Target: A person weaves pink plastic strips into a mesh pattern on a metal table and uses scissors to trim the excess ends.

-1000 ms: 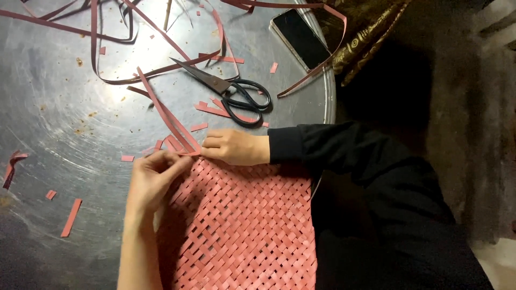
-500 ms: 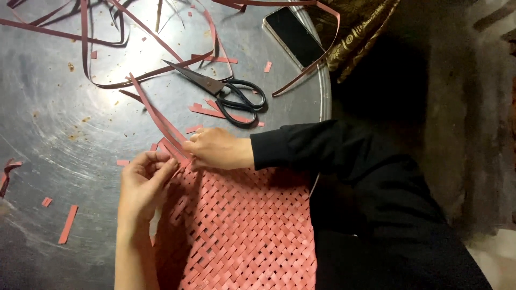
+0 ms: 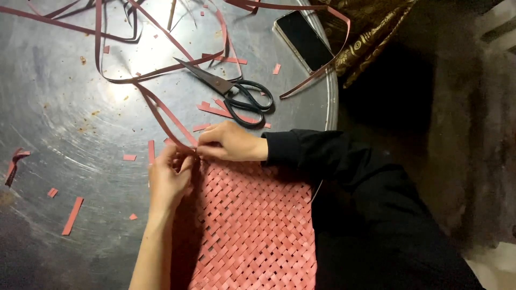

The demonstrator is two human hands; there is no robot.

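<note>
A pink woven mat [image 3: 252,225] of flat strips lies on a round metal table [image 3: 64,107], reaching toward me. My left hand [image 3: 169,177] pinches the mat's far left corner, where long strips [image 3: 166,115] run out across the table. My right hand [image 3: 231,142], in a black sleeve, presses fingers on the mat's far edge and grips the same strip ends. Both hands meet at that corner.
Black-handled scissors [image 3: 236,91] lie just beyond my right hand. A dark phone [image 3: 303,40] rests near the table's far right rim beside gold patterned cloth [image 3: 376,27]. Long dark-red strips [image 3: 107,48] curl over the far table; several short pink offcuts [image 3: 72,215] are scattered at left.
My hands stay at the mat's far corner; the left fingers have closed in against the right hand on the strip ends. The view has shifted slightly.
</note>
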